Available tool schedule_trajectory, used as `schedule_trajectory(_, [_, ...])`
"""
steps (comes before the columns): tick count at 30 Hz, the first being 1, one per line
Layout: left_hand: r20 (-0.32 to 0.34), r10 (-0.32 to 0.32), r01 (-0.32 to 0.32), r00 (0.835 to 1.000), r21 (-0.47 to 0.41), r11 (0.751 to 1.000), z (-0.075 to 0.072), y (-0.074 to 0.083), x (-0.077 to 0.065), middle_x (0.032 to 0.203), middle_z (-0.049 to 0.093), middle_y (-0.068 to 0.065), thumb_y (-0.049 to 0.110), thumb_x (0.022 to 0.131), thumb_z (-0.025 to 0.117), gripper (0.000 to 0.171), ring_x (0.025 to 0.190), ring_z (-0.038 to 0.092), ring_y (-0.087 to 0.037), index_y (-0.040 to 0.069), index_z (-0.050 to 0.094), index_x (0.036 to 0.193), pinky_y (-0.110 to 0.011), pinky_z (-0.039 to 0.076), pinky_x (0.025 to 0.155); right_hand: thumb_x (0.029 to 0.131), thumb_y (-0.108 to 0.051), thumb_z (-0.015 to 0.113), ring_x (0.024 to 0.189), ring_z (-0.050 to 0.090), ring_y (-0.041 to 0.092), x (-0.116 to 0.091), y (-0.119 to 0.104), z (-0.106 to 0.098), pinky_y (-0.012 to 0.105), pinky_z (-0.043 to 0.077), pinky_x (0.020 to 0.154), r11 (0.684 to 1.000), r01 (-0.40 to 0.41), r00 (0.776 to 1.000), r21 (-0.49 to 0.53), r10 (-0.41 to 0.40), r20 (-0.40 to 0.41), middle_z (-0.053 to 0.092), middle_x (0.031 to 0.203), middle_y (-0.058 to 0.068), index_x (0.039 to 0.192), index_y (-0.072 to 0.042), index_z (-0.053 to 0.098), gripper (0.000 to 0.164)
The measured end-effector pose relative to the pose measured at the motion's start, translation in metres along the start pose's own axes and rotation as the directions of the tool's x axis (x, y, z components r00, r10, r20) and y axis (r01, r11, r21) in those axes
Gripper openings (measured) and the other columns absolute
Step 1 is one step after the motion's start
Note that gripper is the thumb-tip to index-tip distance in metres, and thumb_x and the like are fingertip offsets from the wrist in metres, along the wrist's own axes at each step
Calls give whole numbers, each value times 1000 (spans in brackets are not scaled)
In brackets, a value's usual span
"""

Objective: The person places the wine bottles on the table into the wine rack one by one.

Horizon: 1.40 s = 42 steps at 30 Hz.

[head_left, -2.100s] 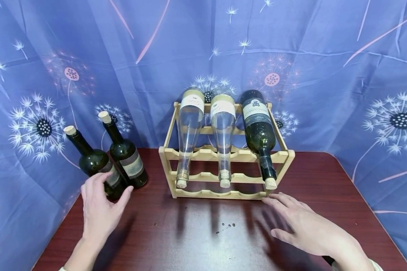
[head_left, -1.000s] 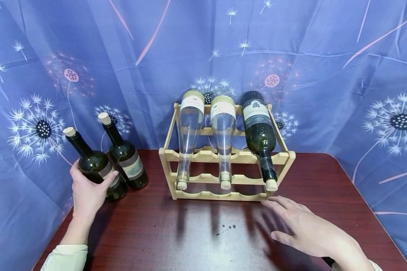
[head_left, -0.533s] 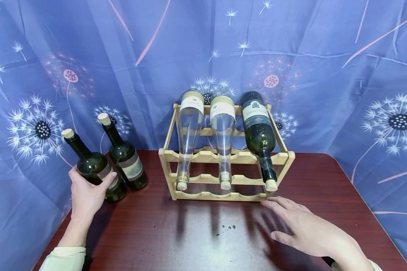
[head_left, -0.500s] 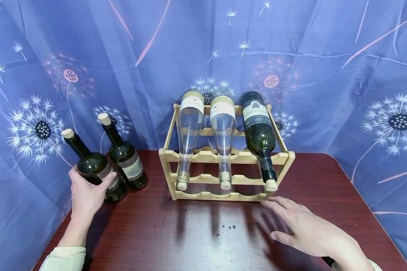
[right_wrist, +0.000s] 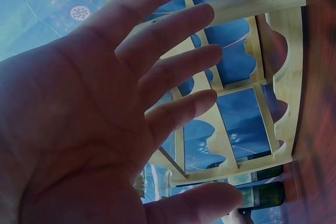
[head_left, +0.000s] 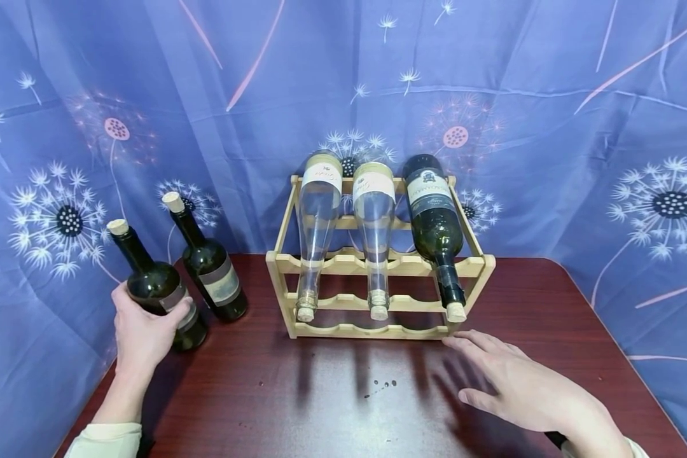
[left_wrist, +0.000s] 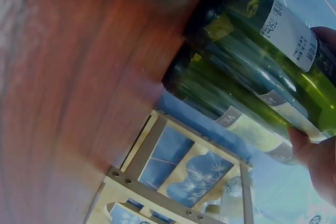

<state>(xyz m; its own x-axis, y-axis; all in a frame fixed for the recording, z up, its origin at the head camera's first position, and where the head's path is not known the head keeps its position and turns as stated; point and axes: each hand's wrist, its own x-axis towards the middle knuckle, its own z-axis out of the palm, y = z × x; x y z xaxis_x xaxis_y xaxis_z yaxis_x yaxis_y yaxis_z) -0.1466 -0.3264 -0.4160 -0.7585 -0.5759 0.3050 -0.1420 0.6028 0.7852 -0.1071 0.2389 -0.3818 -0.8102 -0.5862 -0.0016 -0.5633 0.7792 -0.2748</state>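
The left hand [head_left: 145,329] hides part of its bottle [head_left: 157,281], whose neck [head_left: 135,250] the left wrist view crops.

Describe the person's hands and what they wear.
The left hand and right hand are bare; no gloves or rings show. The left sleeve is pale with a plain cuff; a sliver of pale right sleeve shows. A black item at that wrist is mostly hidden.
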Motion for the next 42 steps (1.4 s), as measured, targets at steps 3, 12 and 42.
schedule_trajectory(3, [2, 13, -13, 1000, 9, 1000, -1, 2, -2, 126, 53, -18, 40, 67, 84, 98, 114, 49, -37, 16, 27, 143, -55, 36, 87, 86, -60, 59, 132, 37, 20, 0, 0, -2, 54, 36, 98, 1000, -2, 1000, 5, 2, 3, 41, 142, -5, 144, -23, 42, 70])
schedule_trajectory(12, [13, 50, -50, 999, 16, 999, -10, 12, -11, 120, 54, -16, 42, 66, 84, 98, 110, 51, -33, 18, 28, 143, -51, 37, 86, 86, -62, 57, 132, 37, 21, -2, 0, -6, 55, 35, 98, 999, -28, 999, 15, 28, 17, 41, 142, -6, 144, -25, 41, 71])
schedule_trajectory(42, [226, 322, -346, 919, 73, 935, -29, 48, -56, 116, 58, -11, 43, 61, 89, 96, 102, 56, -31, 18, 39, 140, -46, 38, 74, 85, -54, 65, 130, 40, 21, -7, 4, -8, 56, 38, 95, 1000, -14, 1000, 13, 14, -1, 42, 139, -7, 143, -28, 41, 68])
